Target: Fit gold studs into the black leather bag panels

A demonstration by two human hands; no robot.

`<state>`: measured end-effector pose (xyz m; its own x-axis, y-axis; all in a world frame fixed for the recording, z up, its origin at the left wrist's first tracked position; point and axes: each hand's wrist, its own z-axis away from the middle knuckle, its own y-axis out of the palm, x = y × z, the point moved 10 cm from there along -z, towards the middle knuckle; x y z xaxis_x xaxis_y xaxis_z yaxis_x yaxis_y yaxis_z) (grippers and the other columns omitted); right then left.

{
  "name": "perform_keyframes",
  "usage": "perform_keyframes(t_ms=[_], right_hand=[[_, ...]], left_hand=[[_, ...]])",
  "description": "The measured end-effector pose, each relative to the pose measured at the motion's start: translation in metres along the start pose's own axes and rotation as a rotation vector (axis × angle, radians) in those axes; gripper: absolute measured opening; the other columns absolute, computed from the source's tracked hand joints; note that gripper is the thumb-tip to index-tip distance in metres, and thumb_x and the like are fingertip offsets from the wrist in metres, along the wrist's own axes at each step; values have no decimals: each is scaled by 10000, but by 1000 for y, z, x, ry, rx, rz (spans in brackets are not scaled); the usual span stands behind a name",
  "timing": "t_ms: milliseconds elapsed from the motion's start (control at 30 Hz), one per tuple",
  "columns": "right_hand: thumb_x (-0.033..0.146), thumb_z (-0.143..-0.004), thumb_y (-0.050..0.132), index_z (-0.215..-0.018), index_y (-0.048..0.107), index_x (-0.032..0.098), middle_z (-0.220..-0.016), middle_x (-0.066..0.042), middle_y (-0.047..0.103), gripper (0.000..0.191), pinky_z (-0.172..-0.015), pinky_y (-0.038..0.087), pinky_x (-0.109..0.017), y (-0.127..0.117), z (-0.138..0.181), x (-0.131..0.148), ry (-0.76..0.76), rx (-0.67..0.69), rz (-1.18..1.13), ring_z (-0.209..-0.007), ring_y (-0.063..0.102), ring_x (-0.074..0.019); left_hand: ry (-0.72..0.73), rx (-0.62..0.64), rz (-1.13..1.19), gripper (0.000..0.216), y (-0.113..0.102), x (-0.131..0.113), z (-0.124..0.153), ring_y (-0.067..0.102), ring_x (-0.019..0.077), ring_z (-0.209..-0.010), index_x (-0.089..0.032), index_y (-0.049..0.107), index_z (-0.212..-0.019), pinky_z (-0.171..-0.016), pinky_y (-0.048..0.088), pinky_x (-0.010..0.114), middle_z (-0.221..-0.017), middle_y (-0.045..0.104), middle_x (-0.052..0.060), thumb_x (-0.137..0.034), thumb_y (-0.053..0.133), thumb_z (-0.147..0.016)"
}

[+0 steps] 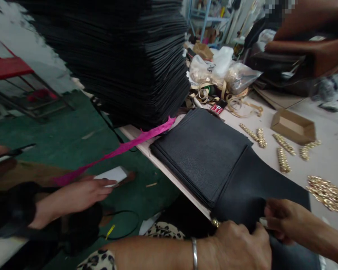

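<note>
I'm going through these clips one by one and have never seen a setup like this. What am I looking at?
There is no machine here, only a person's two bare hands. The single picture comes from a camera worn on their head, looking forward and down. The left hand, wearing a bracelet, is curled, its grip hidden from view. The right hand is close by; between them shows a small pale item, too blurred to name. On the table lie a pile of black sheets, loose gold-coloured pieces and an open cardboard box. At far left, another person's hand holds a white object.
</note>
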<state>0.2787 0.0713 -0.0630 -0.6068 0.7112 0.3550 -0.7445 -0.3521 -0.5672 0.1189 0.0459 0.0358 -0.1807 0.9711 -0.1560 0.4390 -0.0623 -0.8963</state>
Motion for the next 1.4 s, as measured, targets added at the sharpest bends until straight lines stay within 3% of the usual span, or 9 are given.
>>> perform_keyframes(t_ms=[100, 200, 367, 533, 700, 867, 1067, 1233, 1400], right_hand=[[216, -636, 659, -662, 462, 217, -450, 42, 492, 199, -398, 361, -210, 0, 0, 2, 21, 14, 9, -415, 466, -109], [245, -673, 639, -694, 488, 216, -481, 46, 506, 155, -448, 394, -226, -2, 11, 15, -64, 5, -23, -451, 496, -120], [219, -791, 550, -861, 668, 208, -750, -35, 694, 138, -646, 453, -280, -14, 45, 52, -406, -305, 273, -693, 644, -179], [219, -882, 460, -867, 702, 192, -848, -71, 709, 244, -730, 445, -311, -8, 65, 58, -500, -438, 380, -796, 667, -213], [238, -832, 562, -796, 688, 195, -749, -19, 700, 138, -635, 410, -262, -15, 58, 39, -411, -364, 105, -706, 631, -170], [229, -835, 557, -821, 694, 204, -723, -10, 694, 140, -605, 393, -260, -18, 59, 42, -407, -383, 143, -663, 613, -159], [227, -827, 561, -1035, 709, 195, -798, -32, 715, 258, -644, 449, -294, -16, 59, 48, -465, -375, 121, -687, 636, -182], [299, -831, 573, -1025, 727, 179, -937, -65, 759, 275, -770, 520, -325, -13, 48, 31, -441, -262, -75, -856, 700, -219], [390, -812, 591, -1047, 739, 200, -1010, -75, 770, 336, -823, 561, -332, -19, 56, 31, -432, -272, -138, -927, 716, -249]], left_hand=[[-1, -11, 39, 264, -4, 0, 1, 592, 156, -557, -98, 625, -945, -351, 361, 292, -960, 598, 104, -207, 385, -961], [-5, 25, 40, 247, -3, -1, 3, 589, 157, -565, -93, 609, -986, -362, 370, 298, -1031, 601, 117, -228, 405, -954], [-30, 144, 68, 336, 13, 3, 2, 611, 178, -643, -97, 585, -1103, -437, 438, 323, -1067, 611, 81, -376, 507, -932], [-26, 178, 69, 446, 14, 2, 0, 615, 184, -661, -93, 544, -1188, -467, 456, 330, -1063, 613, 68, -449, 528, -919], [-64, 221, 92, 488, 19, 6, -2, 634, 208, -739, -104, 512, -1252, -550, 512, 344, -1116, 614, 69, -427, 582, -893], [-67, 243, 116, 472, 24, 6, -3, 644, 211, -771, -116, 517, -1242, -590, 525, 335, -1153, 612, 87, -424, 591, -892], [-63, 251, 106, 475, 19, 5, -4, 631, 201, -710, -110, 517, -1220, -536, 511, 337, -1083, 613, 66, -435, 600, -883], [-60, 243, 137, 400, 10, 7, -6, 636, 199, -710, -133, 531, -1142, -525, 513, 328, -1043, 612, 54, -438, 591, -891], [-68, 217, 108, 378, 20, 9, -4, 647, 199, -687, -158, 535, -1067, -504, 515, 326, -1021, 616, 51, -462, 626, -863]])
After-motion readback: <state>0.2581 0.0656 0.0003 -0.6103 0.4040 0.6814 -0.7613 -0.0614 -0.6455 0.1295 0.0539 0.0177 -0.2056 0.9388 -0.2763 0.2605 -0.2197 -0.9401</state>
